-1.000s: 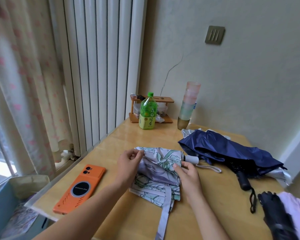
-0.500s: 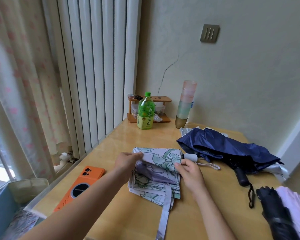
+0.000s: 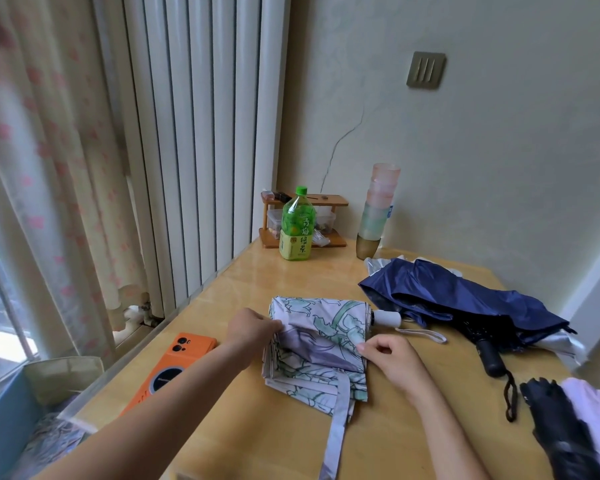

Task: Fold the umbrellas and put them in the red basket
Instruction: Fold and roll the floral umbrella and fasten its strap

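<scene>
A collapsed floral umbrella point(image 3: 321, 344) with green and lilac print lies on the wooden table point(image 3: 267, 441), its white handle point(image 3: 387, 319) pointing right and its closing strap hanging toward me. My left hand point(image 3: 252, 329) pinches the canopy's left edge. My right hand point(image 3: 392, 358) pinches a fold at its right side, near the handle. A dark blue umbrella point(image 3: 465, 306) lies loosely collapsed at the right with its black handle point(image 3: 489, 356) toward me. A black and lilac umbrella point(image 3: 568, 431) shows at the lower right corner. No red basket is in view.
An orange phone point(image 3: 168, 370) lies near the table's left edge. At the back stand a green tea bottle point(image 3: 297, 230), a small wooden rack point(image 3: 329, 220) and a stack of plastic cups point(image 3: 378, 209). Curtains and a radiator lie to the left.
My right hand has slid a little down and toward me along the floral canopy's right side, still pinching fabric. My left hand stays at the left edge. The view has shifted slightly.
</scene>
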